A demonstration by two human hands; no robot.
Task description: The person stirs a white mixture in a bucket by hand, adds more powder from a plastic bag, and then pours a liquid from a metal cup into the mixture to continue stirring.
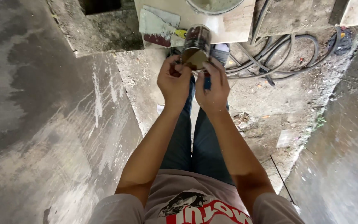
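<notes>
Both my hands are raised in front of me around a small dark metal can (196,45) with a brownish-gold end facing me. My left hand (173,81) pinches the can's lower left rim with its fingertips. My right hand (213,88) grips the can's lower right side, fingers curled over it. The can is tilted, its far end pointing away toward a pale board (233,25). Below my arms I see my dark jeans and a pale shirt with a red print.
On the board lie a putty knife with a yellow handle (159,25) and the rim of a round basin (214,6). Grey hoses (278,58) coil on the dirt to the right. Wet concrete slabs flank me on both sides; a concrete block (104,29) sits upper left.
</notes>
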